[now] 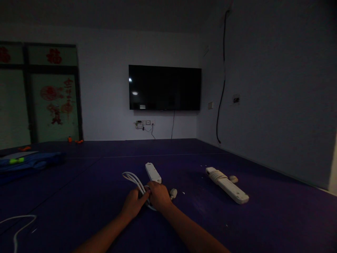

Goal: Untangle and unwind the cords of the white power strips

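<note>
Both hands hold a looped white cable, with a long white plastic power strip just beyond the fingers.
The left hand [134, 202] has its fingers drawn in narrow on the looped white cable [134, 179], whose bends stick up ahead of them; the right hand [158, 195] curls its fingers around the same loops, their tips mostly hidden. The long white plastic power strip [152, 172] lies on the dark purple surface [105, 211], its near end just in front of the right fingers. A rounded white plug [173, 193] sits just right of those fingers. Farther right, well apart from them, lies a second white power strip [234, 190] with its cord wrapped around its far part and a pale plug [233, 179] beside it. Well to the left of the fingers is a loose white cord [25, 218].
</note>
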Motion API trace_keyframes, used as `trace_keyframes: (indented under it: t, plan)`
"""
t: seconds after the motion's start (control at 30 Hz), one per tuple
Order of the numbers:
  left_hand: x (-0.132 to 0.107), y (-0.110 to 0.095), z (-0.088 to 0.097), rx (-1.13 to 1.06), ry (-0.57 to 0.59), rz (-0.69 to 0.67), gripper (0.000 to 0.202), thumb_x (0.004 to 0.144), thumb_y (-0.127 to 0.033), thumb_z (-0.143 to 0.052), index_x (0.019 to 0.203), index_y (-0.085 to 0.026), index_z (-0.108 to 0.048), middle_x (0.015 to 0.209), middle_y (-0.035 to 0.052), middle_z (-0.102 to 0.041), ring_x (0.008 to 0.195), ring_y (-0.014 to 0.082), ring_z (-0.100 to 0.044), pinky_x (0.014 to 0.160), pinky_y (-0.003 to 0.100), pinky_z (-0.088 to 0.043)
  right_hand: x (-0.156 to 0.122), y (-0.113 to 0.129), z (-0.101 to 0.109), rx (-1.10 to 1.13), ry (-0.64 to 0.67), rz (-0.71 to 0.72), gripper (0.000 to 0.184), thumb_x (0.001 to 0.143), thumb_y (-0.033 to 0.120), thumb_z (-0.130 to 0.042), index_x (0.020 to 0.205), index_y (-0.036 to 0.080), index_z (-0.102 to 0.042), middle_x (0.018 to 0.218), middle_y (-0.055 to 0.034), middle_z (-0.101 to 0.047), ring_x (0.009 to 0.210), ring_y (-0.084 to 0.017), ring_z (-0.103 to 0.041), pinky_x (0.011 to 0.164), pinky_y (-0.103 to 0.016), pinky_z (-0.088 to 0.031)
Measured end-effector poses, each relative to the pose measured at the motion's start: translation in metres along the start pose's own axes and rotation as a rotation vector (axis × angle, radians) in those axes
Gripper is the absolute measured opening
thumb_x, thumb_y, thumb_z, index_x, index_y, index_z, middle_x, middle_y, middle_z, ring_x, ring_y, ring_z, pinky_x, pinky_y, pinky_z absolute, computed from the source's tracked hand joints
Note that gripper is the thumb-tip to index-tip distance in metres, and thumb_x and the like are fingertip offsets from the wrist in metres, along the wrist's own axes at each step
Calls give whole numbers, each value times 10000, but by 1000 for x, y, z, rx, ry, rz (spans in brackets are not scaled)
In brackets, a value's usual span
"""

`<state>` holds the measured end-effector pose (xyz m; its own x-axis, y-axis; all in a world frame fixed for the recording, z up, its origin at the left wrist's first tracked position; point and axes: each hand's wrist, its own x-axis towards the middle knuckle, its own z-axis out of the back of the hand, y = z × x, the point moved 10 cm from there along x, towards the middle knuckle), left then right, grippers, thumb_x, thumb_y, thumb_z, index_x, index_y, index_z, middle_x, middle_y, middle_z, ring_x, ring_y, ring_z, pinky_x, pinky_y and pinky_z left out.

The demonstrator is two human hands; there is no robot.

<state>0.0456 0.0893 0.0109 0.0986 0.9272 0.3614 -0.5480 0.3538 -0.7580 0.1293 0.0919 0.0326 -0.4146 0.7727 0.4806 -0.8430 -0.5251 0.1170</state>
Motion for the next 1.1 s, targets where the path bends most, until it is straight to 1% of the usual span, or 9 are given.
trace_keyframes:
  t: [0.2,0.4,0.6,0.73,0.93,1.1]
  plan:
    - [1,1,-2,-11,12,-5,371,706,-440,-485,880,-138,-611,776,65,-682,728,219,-620,630,266,-440,-1,1,3,3,0,-3,196,836,240,-369,892,183,-548,890,-63,-630,803,-177,-589,646,-251,-389]
    - [0,-3,-1,2,9,-7,374,710,-422,-485,918,-135,-606,787,66,-680,732,216,-619,640,262,-436,-1,1,3,-5,-5,-1,198,836,248,-367,893,182,-544,875,-66,-630,798,-182,-590,641,-253,-386]
    - [-1,-3,0,1,3,13,393,722,-461,-466,901,-140,-603,759,57,-676,713,208,-618,621,261,-435,1,0,-1,5,3,11,174,812,219,-389,886,184,-542,884,-64,-626,796,-175,-585,639,-251,-382]
    - [-1,-6,-1,-9,13,-3,393,729,-467,-458,897,-142,-599,750,53,-675,693,198,-617,606,252,-431,0,0,0,-1,2,9,167,800,202,-395,881,183,-541,892,-63,-624,788,-170,-582,628,-246,-377]
    - [0,-3,-1,-10,17,-8,384,728,-466,-463,884,-147,-610,776,56,-680,728,202,-617,630,253,-436,0,0,0,-26,0,10,172,808,212,-391,883,184,-542,890,-63,-625,775,-174,-585,616,-247,-377]
    - [0,-1,-2,-26,15,-10,363,725,-448,-469,880,-152,-610,794,55,-678,731,199,-614,647,259,-442,0,1,1,-20,-19,15,197,839,252,-365,887,188,-545,885,-61,-627,769,-170,-589,611,-243,-379]
